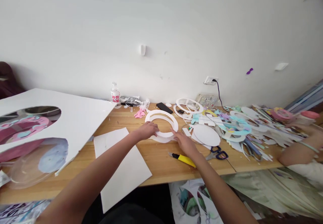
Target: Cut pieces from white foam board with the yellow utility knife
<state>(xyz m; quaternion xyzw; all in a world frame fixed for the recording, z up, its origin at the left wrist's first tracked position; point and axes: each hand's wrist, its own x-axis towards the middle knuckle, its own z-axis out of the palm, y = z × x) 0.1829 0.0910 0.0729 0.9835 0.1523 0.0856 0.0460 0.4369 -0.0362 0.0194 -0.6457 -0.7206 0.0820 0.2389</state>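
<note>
A white flat ring (150,115) lies at the middle of the table, with another white piece (163,139) showing under its near edge. My left hand (148,130) is closed on the ring's near left side, fingers curled over the rim. At the near right side, my right hand (185,143) pinches the rim between thumb and fingers. A yellow utility knife (186,160) lies by my right wrist, blade pointing left. To the left, a white rectangular board (123,166) sticks out over the table's front edge.
A large white sheet with cut-out holes (83,111) covers the left side. Behind are a bottle (115,96) and a black phone (164,108). Dark-blue scissors (219,153) and heaped scraps (254,129) lie rightward. Another person's arm (300,146) rests at far right.
</note>
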